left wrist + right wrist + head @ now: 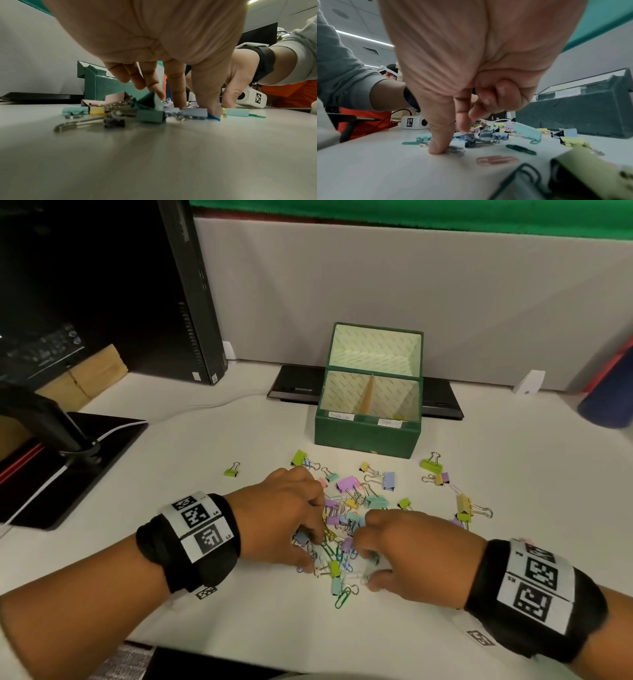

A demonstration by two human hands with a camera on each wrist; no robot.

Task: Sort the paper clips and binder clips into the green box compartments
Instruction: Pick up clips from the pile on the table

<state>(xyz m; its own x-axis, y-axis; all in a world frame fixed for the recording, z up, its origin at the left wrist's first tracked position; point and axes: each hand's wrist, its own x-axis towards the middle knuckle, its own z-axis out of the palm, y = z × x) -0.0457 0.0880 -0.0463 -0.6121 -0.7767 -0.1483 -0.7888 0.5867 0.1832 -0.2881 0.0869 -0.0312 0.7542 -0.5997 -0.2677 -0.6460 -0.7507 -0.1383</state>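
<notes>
On the desk (205, 440): both hands digging in the clip pile (346, 522).
Left hand (277, 508) and right hand (411, 549) fingertips pressing down, grasp unclear; green paper clip (343, 599) lying diagonally; green box (368, 436) dividers showing only from the head view.

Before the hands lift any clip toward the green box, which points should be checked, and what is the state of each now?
1. Green box open, lid up: ok.
2. Divider separates two front compartments, each with a label on the front rim: ok; the label text is too blurred to read.
3. Left hand has a secure grip on one clip: cannot tell; its fingertips are down in the pile.
4. Right hand has a secure grip: cannot tell; its thumb presses the table beside a paper clip.
5. Path from pile to box free: ok; only loose binder clips lie between.
6. Clips sorted: not ok; most remain on the table.
</notes>
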